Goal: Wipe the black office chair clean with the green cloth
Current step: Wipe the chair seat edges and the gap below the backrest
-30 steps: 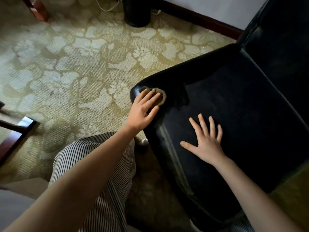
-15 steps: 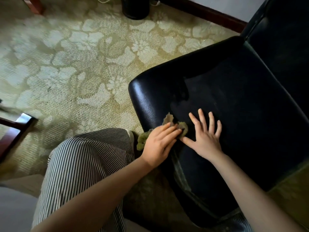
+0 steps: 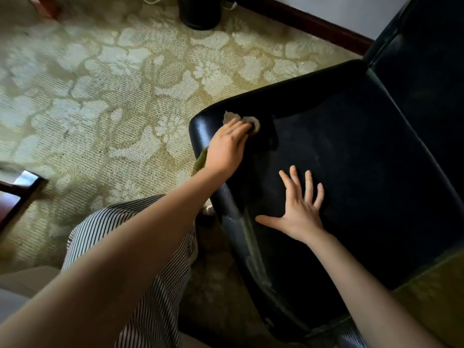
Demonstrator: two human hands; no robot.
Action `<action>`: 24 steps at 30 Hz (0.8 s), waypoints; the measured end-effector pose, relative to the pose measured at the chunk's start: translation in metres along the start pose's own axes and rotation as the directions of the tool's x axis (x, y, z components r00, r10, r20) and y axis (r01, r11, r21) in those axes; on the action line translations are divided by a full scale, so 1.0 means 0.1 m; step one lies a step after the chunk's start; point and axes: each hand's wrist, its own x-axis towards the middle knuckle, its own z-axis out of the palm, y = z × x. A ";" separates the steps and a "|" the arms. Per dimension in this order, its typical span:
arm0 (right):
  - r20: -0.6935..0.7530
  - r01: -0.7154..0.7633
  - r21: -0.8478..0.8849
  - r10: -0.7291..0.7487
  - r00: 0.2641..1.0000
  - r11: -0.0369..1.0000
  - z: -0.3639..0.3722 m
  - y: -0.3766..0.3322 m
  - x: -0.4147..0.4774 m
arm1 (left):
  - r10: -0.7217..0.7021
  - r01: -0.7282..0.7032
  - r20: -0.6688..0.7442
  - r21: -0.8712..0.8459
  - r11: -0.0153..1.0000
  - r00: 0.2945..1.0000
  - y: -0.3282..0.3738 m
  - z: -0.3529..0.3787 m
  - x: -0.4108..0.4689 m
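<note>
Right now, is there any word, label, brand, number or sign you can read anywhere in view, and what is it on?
None: no readable text shows in the head view.
The black office chair, green cloth, floral carpet, striped trousers and black bin carry no visible lettering.

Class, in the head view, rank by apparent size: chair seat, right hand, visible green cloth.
Largest: chair seat.
Then: right hand.
Smallest: green cloth, mostly covered by the left hand.
</note>
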 end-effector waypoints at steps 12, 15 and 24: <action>0.133 0.001 0.151 -0.021 0.991 0.989 -0.17 -0.01 0.00 | 0.556 -0.539 0.284 -0.143 0.830 0.781 0.24 -0.07 -0.77; 0.161 0.018 0.158 -0.044 0.986 0.987 -0.20 0.03 0.00 | 0.437 -0.438 0.259 -0.059 0.897 0.861 0.17 -0.03 -0.29; 0.109 0.034 0.163 -0.053 0.993 0.986 -0.12 0.02 0.06 | -0.138 0.132 0.061 0.090 0.987 0.989 0.13 0.09 0.88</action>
